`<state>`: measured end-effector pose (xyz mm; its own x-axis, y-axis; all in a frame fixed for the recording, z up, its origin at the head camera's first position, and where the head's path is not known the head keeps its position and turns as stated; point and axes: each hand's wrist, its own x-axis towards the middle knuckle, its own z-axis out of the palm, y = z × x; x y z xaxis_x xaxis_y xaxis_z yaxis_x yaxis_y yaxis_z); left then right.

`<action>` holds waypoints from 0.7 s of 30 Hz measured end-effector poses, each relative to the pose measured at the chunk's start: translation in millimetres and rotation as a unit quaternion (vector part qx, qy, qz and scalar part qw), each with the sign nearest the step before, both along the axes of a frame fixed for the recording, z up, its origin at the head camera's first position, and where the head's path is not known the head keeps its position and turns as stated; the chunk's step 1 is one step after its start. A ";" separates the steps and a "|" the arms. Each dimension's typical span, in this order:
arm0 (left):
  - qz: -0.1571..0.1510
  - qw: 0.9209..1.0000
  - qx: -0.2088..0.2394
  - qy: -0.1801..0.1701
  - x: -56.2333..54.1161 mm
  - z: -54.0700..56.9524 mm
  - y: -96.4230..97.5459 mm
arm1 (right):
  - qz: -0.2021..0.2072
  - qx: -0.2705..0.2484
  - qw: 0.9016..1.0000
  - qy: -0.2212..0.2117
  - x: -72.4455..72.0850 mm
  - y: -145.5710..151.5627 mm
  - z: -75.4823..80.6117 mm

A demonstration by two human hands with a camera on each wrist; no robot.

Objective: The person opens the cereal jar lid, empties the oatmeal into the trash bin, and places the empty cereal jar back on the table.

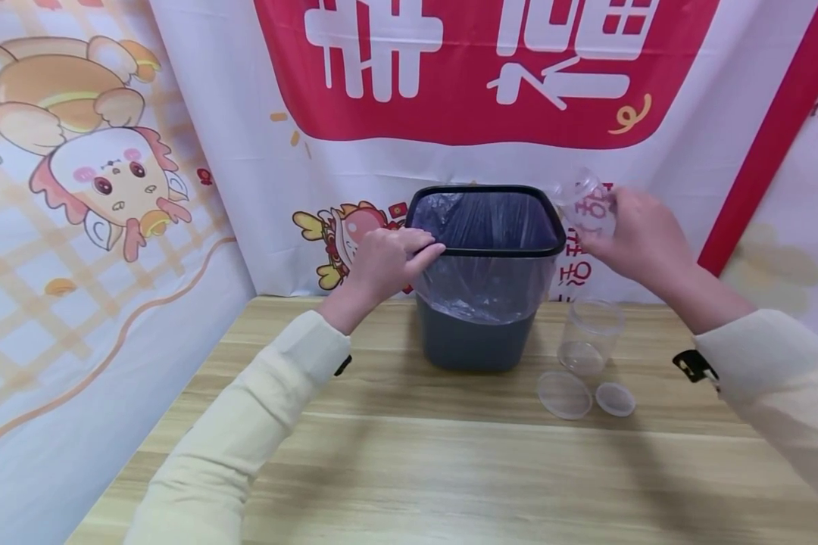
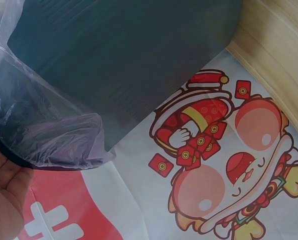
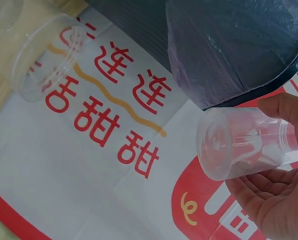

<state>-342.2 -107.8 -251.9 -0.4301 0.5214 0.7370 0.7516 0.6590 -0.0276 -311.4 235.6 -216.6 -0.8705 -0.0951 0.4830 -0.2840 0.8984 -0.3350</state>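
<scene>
A dark grey trash bin [image 1: 476, 342] with a black rim stands on the table, a thin clear bag [image 1: 487, 291] lining it and folded over the rim. My left hand [image 1: 387, 261] grips the rim's near left corner; in the left wrist view its fingers [image 2: 9, 177] curl over the edge. To the right of the bin, my right hand [image 1: 644, 235] holds a clear plastic cup [image 3: 241, 142] between thumb and fingers. That cup is raised beside the bin's right rim and tipped on its side, its round base facing away from the palm.
A larger clear plastic jar [image 1: 589, 337] stands on the wooden table [image 1: 409, 477] right of the bin. Before it lie a larger round clear lid [image 1: 564, 395] and a smaller one [image 1: 615, 399]. A printed cloth [image 1: 354, 170] hangs close behind the bin, another at the left.
</scene>
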 end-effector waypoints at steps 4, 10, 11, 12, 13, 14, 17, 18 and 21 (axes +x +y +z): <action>-0.003 1.000 -0.001 -0.001 -0.4 0.1 0.6 | -0.001 -0.014 1.000 -0.003 4.6 5.2 -8.4; 0.003 1.000 -0.001 -0.002 -0.8 -0.2 0.5 | 0.000 -0.025 1.000 -0.006 9.6 9.6 -20.0; 0.003 1.000 -0.001 -0.002 -0.7 -0.1 0.6 | 0.001 -0.029 1.000 -0.008 10.7 9.9 -21.8; 0.003 1.000 -0.001 -0.002 -0.9 -0.2 0.6 | 0.001 -0.033 0.999 -0.009 11.8 10.2 -23.6; 0.003 1.000 -0.002 -0.001 -1.0 -0.2 0.6 | 0.002 -0.036 0.999 -0.011 12.9 10.4 -25.5; 0.002 1.000 -0.003 0.000 -1.0 -0.3 0.6 | 0.003 -0.040 0.999 -0.010 14.0 10.6 -27.4; 0.003 1.000 -0.003 0.006 -0.7 -0.6 0.4 | 0.008 -0.050 0.999 -0.010 16.8 10.4 -33.0; 0.002 1.000 -0.003 0.008 -0.6 -1.0 0.3 | 0.008 -0.051 0.999 -0.009 17.5 10.4 -35.2; 0.002 1.000 -0.003 0.013 0.0 -1.1 0.4 | 0.009 -0.056 0.998 -0.013 19.8 10.7 -42.1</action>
